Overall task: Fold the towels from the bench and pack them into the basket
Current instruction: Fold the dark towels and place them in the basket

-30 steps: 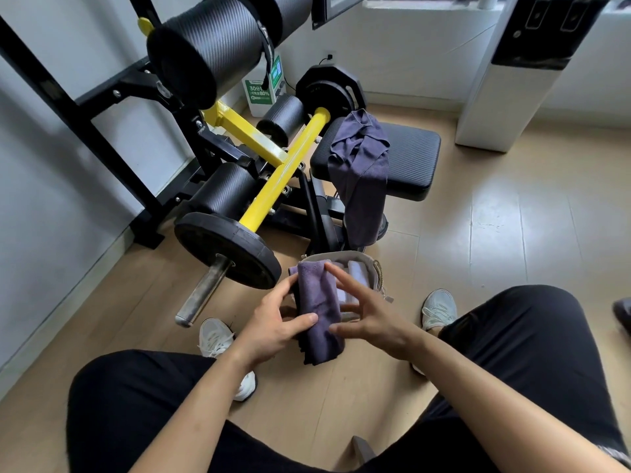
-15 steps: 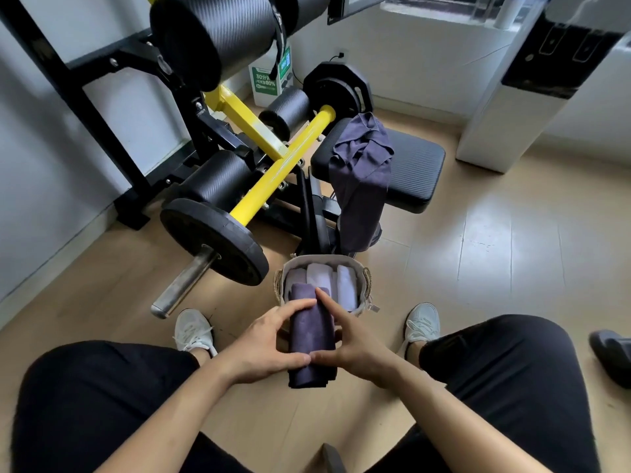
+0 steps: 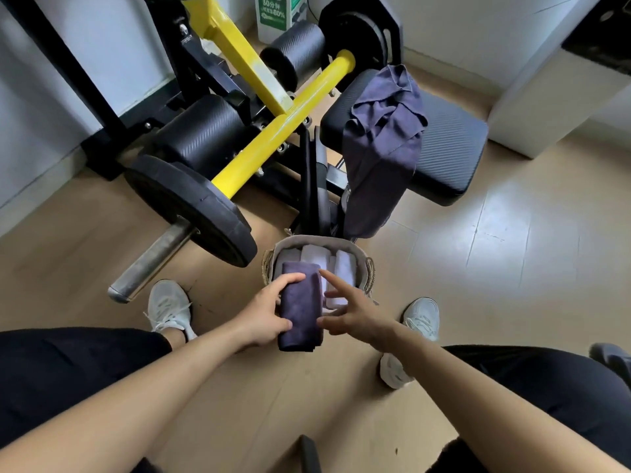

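The step in hand looks like packing: a folded dark towel (image 3: 300,310) is held low over the near-left part of the basket (image 3: 319,241), which stands on the floor between the person's feet. The left hand (image 3: 264,319) is clamped on that towel, thumb across its near end and fingers curled over its far end. The right hand (image 3: 351,314) sits just beside the towel's right edge with its fingers spread apart; whether its thumb actually touches the cloth is hard to tell from this angle, so it seems to steady more than grip.

Inside the basket, pale folded towels (image 3: 316,256) stand on edge in a row, filling the far and right part. A gap seems to remain on the near-left side, under the dark towel.

One more dark towel (image 3: 382,145) is draped unfolded over the near-left edge of the padded counter (image 3: 450,148), hanging down toward the floor just beyond the basket, so the task is well along but not done.

The next move calls for sliding the dark towel down into the gap beside the pale ones, keeping the fold tight so it does not open, with the right hand free to press the neighbours aside
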Motion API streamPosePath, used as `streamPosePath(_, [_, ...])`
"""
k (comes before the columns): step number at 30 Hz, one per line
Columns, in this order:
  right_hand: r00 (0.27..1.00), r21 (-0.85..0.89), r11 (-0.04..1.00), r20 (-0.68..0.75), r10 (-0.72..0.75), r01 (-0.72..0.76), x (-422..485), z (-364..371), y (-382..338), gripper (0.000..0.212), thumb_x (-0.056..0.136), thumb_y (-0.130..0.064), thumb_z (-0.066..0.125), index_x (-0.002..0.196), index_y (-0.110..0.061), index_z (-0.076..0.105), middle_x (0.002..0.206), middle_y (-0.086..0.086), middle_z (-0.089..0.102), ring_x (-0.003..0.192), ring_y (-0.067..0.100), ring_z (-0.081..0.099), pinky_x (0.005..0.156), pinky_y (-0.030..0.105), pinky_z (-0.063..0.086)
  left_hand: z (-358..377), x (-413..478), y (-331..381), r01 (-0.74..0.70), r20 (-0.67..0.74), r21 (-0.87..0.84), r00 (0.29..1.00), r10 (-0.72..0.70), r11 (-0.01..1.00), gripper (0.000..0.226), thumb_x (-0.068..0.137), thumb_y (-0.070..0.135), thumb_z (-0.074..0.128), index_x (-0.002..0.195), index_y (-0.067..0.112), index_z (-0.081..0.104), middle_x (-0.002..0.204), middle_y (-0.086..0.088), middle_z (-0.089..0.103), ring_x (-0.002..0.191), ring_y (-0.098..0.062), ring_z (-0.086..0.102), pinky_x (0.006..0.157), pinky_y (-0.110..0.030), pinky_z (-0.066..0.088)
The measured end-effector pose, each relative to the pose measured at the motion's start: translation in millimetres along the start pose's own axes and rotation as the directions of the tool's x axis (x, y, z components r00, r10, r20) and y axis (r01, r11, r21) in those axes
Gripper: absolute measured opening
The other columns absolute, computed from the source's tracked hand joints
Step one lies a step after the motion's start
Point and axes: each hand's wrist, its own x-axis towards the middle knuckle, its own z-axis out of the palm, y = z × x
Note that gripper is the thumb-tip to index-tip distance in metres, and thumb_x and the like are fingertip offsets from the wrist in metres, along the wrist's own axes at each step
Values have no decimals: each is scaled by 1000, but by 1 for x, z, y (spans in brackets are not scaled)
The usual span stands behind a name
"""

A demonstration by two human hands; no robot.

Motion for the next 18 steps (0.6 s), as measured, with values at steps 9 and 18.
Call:
streamPosePath(9, [999, -245, 969, -46, 14, -25, 135, -23, 34, 104, 79, -9, 78, 157, -40, 17, 149, 3, 42, 122, 32, 59, 99, 39, 53, 22, 114, -44, 114, -134, -110, 983, -129, 987, 86, 80, -22, 51, 151, 24, 38, 151, 1, 39, 142, -16, 35, 109, -20, 33])
streamPosePath(18, [995, -432, 902, -92, -32, -11, 219, -14, 80, 103, 78, -24, 80, 159, -32, 18, 126, 13, 45, 116, 29, 50, 101, 33, 45, 35, 159, -110, 226, -252, -26, 941, -225, 974, 79, 86, -7, 57, 150, 36, 41, 154, -1, 44, 140, -24, 44, 114, -45, 43])
